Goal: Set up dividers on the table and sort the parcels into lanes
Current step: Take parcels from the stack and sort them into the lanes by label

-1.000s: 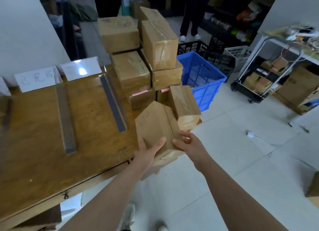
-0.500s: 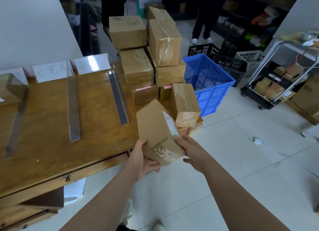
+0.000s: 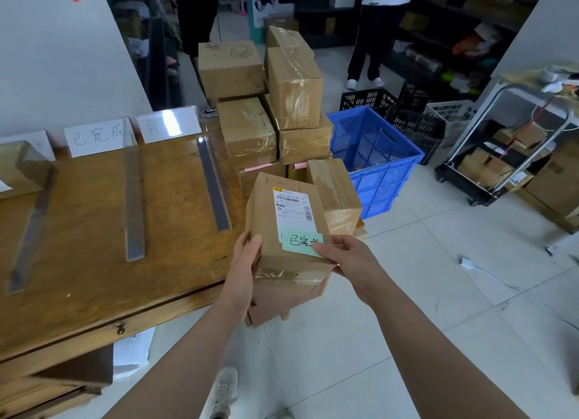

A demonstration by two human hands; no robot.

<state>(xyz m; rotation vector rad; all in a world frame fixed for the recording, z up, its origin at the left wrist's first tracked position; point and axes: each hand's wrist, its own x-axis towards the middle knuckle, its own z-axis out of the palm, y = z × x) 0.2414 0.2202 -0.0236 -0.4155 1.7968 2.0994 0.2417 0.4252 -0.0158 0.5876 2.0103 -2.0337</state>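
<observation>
While my left hand [image 3: 247, 258] clamps one side of the parcel [image 3: 286, 227] and my right hand [image 3: 347, 258] grips the other, thumb on its green note [image 3: 302, 241], the box hangs off the table's [image 3: 94, 230] corner. Just beyond my fingertips a taped box [image 3: 336, 193] and the stacked cartons [image 3: 272, 111] crowd that end; the dividers [image 3: 214, 183] lie leftward, a blue crate [image 3: 374, 158] rightward.

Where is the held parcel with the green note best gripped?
By its two long side faces, one palm from each side, as the left hand and right hand hold the parcel now. It is a narrow box, label face up, so side grips probably leave the green note readable.
</observation>
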